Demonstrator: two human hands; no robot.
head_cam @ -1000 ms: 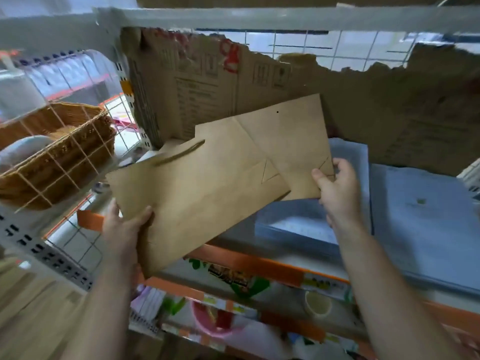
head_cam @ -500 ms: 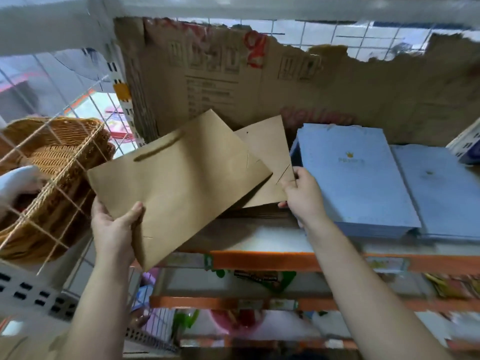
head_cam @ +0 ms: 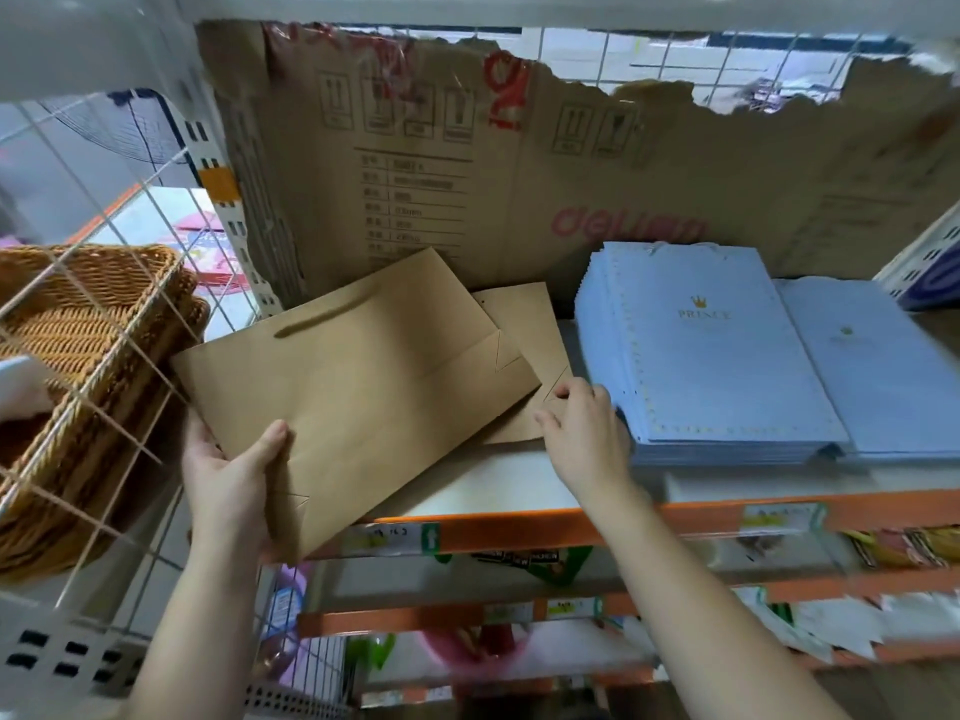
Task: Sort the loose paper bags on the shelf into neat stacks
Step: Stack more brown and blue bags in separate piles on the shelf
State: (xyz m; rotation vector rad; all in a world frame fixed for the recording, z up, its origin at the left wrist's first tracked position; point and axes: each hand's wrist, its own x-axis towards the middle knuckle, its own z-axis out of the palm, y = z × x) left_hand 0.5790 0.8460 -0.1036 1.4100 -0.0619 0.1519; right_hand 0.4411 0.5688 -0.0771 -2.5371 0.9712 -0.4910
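Your left hand (head_cam: 234,485) has its grip clamped on the near corner of a large flat brown kraft paper bag (head_cam: 363,392), which lies askew, half off the white shelf with an orange front edge (head_cam: 519,493). Your right hand (head_cam: 584,439) pinches a smaller brown paper bag (head_cam: 524,324) beneath it. Pale blue paper bags (head_cam: 717,356) already sit neatly stacked alongside, so the brown bags appear to be what remains.

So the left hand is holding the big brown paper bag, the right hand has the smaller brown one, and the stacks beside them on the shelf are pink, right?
Not quite. The head view shows the stacks are light blue, not pink. The left hand does hold the big brown paper bag, and the right hand pinches the smaller brown bag.
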